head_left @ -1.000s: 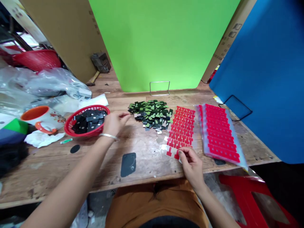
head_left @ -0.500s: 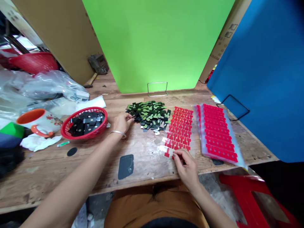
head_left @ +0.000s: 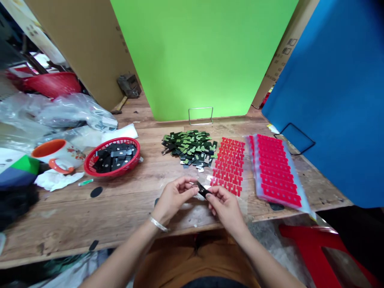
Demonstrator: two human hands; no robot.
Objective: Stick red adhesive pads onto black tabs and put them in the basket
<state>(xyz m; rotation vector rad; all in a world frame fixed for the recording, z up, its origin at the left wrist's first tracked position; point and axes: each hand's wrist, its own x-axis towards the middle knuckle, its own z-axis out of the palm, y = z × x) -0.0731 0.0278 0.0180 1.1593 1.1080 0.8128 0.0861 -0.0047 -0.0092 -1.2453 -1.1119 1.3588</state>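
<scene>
a small black strip [head_left: 204,190] is up between both hands, close to the near edge of the wooden table [head_left: 126,218]. the left hand [head_left: 174,198] pinches its far-left end between thumb and fingers; the right hand [head_left: 225,206] has thumb and fingers on its near-right end. its long axis thus runs slantwise to the near edge, each hand at one end and neither clearly nearer. whether the strip lies flat or tilted, i cannot tell.

the sheet of red t-shaped stickers [head_left: 229,166] lies just past the right hand towards the far edge, so that hand is the nearer to it. the pile of black metal pieces [head_left: 190,147] sits left of the sheet, beyond the left hand. the red basket [head_left: 111,173] of black strips stands well apart from both hands, towards the left edge.
</scene>
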